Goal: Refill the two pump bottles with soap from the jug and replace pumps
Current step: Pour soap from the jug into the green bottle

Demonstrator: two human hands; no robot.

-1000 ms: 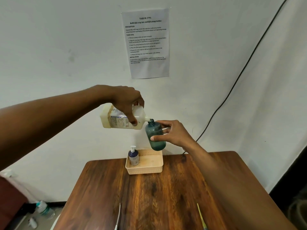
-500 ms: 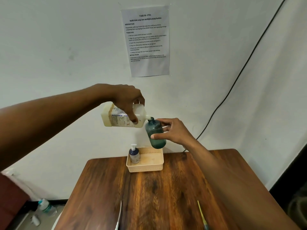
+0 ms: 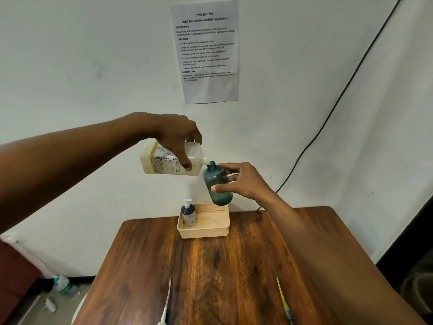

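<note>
My left hand [image 3: 179, 137] grips a white soap jug [image 3: 161, 164] from above and holds it tipped sideways in the air, its spout touching the open mouth of a teal bottle [image 3: 216, 184]. My right hand [image 3: 243, 180] holds that pumpless teal bottle, slightly tilted, above the table. A dark blue pump bottle [image 3: 188, 213] with a white pump on stands in the left part of a beige basket [image 3: 210, 231] at the table's far edge.
The wooden table [image 3: 210, 277] carries a white pump tube [image 3: 166, 301] and a yellow-green pump tube [image 3: 282, 299] near its front edge. A paper sheet [image 3: 207, 52] hangs on the wall, a black cable [image 3: 328, 113] runs down it. A water bottle [image 3: 64, 286] lies on the floor at left.
Both hands hold the same pouring pose; jug and teal bottle have barely shifted, only the view has moved slightly.
</note>
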